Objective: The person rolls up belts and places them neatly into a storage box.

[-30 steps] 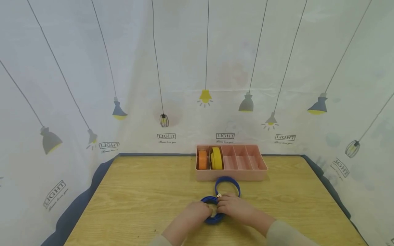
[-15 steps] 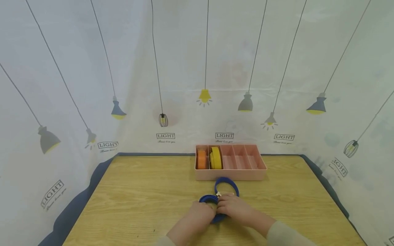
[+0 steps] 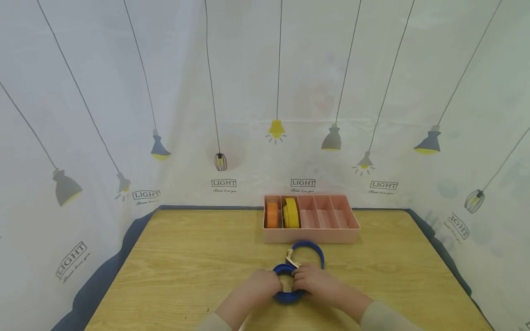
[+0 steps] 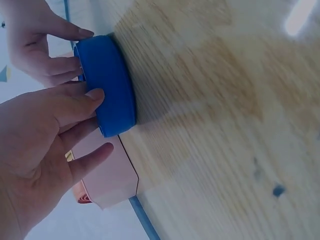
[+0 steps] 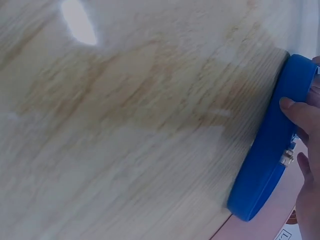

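A blue belt [image 3: 288, 299] lies rolled on edge on the table, its near part wound into a tight coil. Its outer end makes a wider loop beyond the coil, with a gold buckle [image 3: 293, 260] between the two. My left hand [image 3: 262, 288] pinches the coil's left side, thumb outside and fingers inside, as the left wrist view shows. From the right, my right hand [image 3: 318, 282] grips the coil where the loop leaves it. In the right wrist view its thumb [image 5: 289, 104] presses the belt's outer face.
Just behind the loop stands a pink divided box [image 3: 310, 236]. A rolled orange strap [image 3: 272, 215] and a rolled yellow strap [image 3: 291, 214] fill its two left compartments. A lamp-printed white sheet [image 3: 248, 92] rises behind the wooden table [image 3: 186, 262].
The buckle has swung left and shows more fully, and the loop has shifted slightly. My left hand reached in over the coil, then drew back left. My right hand has barely moved.
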The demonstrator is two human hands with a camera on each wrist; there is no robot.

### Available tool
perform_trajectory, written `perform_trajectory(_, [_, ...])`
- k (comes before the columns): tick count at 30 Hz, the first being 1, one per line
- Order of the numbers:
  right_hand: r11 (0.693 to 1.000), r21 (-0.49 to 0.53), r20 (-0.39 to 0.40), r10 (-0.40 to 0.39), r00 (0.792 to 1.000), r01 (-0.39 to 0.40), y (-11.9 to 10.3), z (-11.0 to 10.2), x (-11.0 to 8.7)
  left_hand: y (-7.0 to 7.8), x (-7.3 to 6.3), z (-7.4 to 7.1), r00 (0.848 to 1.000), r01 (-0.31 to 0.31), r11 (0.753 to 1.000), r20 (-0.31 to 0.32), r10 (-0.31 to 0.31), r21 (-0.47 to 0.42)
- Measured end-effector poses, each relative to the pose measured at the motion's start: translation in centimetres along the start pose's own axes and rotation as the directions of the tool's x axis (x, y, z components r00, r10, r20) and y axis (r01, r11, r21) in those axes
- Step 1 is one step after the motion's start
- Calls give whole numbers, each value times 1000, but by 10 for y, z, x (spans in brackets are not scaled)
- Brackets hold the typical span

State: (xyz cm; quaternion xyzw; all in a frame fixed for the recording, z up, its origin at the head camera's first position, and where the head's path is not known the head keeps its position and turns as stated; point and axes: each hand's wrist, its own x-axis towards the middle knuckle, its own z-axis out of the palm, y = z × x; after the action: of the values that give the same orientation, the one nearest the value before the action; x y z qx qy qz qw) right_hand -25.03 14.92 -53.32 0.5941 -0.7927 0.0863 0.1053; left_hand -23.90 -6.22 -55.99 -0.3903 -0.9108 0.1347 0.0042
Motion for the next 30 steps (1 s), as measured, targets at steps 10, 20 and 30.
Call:
perform_trajectory(10, [999,-30,-15,15,1000,-15,-2,6,1,16,-13,-44,999,43,992,33,-39,-115])
perform_trajectory(20, [996,12,96,88,991,-90,1,0,-13,15,-11,-39,1000,-3,990,15,5,-138])
perform_trajectory(30, [994,88,-5,62,998,-61,3,-2,-21,6,-15,-44,998,59,980,-15,-63,-190])
